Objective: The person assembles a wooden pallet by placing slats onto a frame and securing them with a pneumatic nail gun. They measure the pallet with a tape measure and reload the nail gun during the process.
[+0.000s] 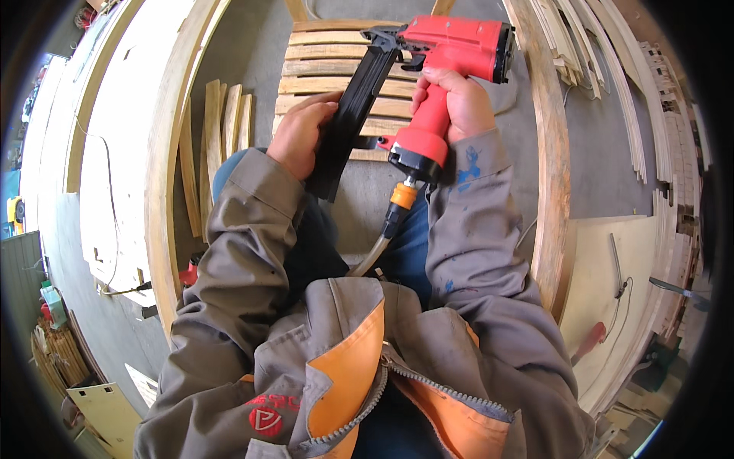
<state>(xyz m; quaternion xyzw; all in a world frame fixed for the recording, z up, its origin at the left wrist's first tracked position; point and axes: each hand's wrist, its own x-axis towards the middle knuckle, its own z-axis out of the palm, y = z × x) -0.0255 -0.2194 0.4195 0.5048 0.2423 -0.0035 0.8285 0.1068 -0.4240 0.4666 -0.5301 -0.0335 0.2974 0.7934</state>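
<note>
A red pneumatic nail gun (449, 42) is held up in front of me, its nose pointing left and its grip down. My right hand (468, 101) is wrapped round the red grip, with the thumb across its top. Slanting down from the nose is the long black magazine (353, 115). My left hand (303, 136) grips the magazine's left edge, fingertips partly hidden behind it. An air hose (372, 256) joins the bottom of the grip through an orange coupling (403, 196) and runs down between my legs. Whether nails are loaded cannot be seen.
Behind the gun lies a slatted wooden panel (312, 67). Long wooden beams (553, 145) run along both sides of me. Loose wood strips (224, 115) lean at the left. A red-handled screwdriver (590, 341) lies on a pale board at the right.
</note>
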